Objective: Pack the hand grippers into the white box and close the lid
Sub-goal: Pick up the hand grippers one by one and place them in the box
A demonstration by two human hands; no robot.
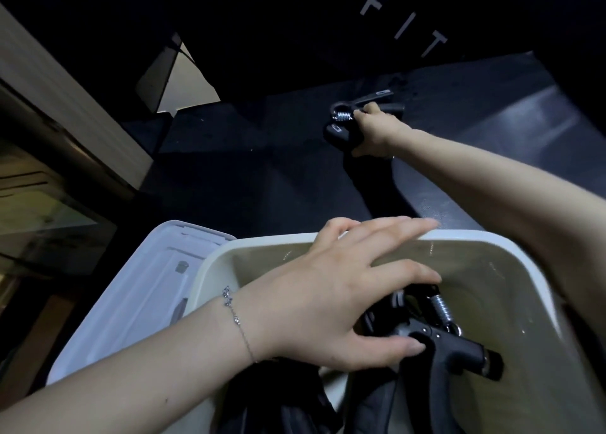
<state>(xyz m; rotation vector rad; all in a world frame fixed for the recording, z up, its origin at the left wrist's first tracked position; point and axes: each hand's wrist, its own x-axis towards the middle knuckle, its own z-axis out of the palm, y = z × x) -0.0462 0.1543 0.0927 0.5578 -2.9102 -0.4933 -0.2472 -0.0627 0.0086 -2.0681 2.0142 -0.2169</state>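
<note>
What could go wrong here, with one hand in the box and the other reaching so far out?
The right hand grasps a hand gripper at full stretch on the dark floor, so it might slip on the way back. The left hand rests on grippers in the white box, and a dropped one could land on its fingers. The lid lies beside the box; piled grippers may stop it closing.
</note>
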